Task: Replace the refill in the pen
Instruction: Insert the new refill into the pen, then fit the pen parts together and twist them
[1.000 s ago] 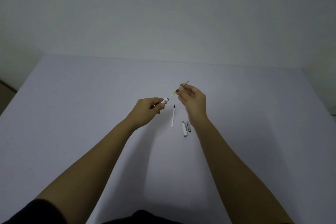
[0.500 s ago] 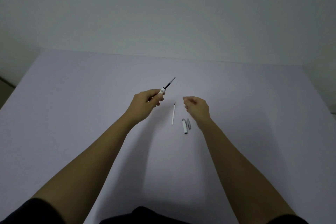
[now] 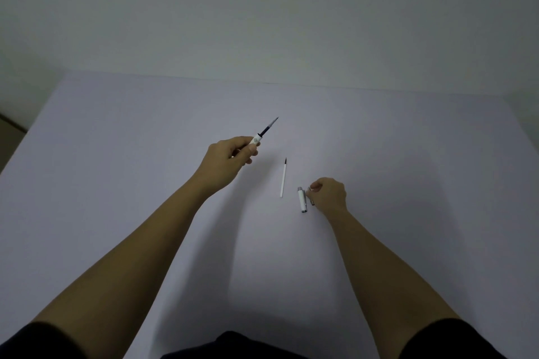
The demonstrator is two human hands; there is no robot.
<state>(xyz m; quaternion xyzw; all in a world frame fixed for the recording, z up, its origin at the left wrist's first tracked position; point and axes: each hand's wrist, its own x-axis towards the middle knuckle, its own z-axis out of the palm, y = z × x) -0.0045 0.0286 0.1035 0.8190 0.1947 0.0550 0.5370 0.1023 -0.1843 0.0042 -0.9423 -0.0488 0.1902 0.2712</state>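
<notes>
My left hand grips the pen barrel, new refill poking up clear of the desk. My right hand pinches toward the grey tip piece beside the cap; whether it has closed on it, I can't tell. The old refill lies mid-desk.

Refill on table, left of cap

The left hand grips the white pen barrel above the pale bench, the dark refill jutting from it toward the far right. A second white refill lies on the bench between the hands. To its right, the right hand has its fingers at a small grey piece just beside the white cap.
</notes>
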